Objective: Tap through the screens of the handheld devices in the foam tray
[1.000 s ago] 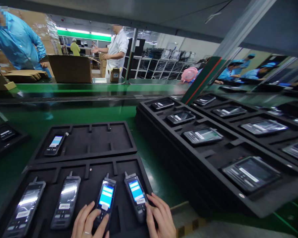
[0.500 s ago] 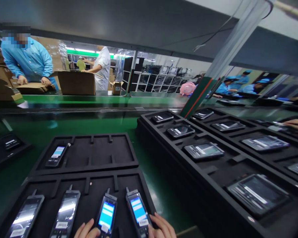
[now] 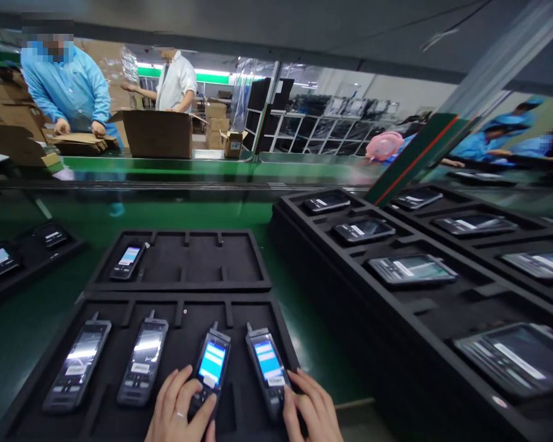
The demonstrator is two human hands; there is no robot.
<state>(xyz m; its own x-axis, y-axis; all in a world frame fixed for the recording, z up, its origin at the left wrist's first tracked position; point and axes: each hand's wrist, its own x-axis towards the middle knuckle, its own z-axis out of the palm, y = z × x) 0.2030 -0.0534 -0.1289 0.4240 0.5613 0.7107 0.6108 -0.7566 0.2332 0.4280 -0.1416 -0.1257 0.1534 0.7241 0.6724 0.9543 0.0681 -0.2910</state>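
Resting at the bottom edge of the view, the left hand (image 3: 177, 408) has its fingers spread loosely over the lower end of a lit handset (image 3: 209, 371), thumb and fingers touching its keypad sides without lifting it; a ring shows on one finger. The right hand (image 3: 313, 411) lies open beside the next handset (image 3: 268, 371), fingers curled against its right edge and lower body; whether it truly grips the device I cannot tell. Both handsets are slim, dark, bar-shaped units with a short stubby antenna at the top, a bright blue-and-white screen, a small white label just under the screen and dark keys below.

They sit upright in neighbouring slots at the right end of the near foam tray (image 3: 46, 393), a black tray on the green table (image 3: 304, 331). Two more handsets (image 3: 142, 359) with dim, glaring screens fill the slots to the left. A second foam tray (image 3: 203, 264) just beyond holds a single lit unit (image 3: 128, 261) in its leftmost slot. To the right stands a stack of black trays (image 3: 332, 294) carrying wider devices with screens.
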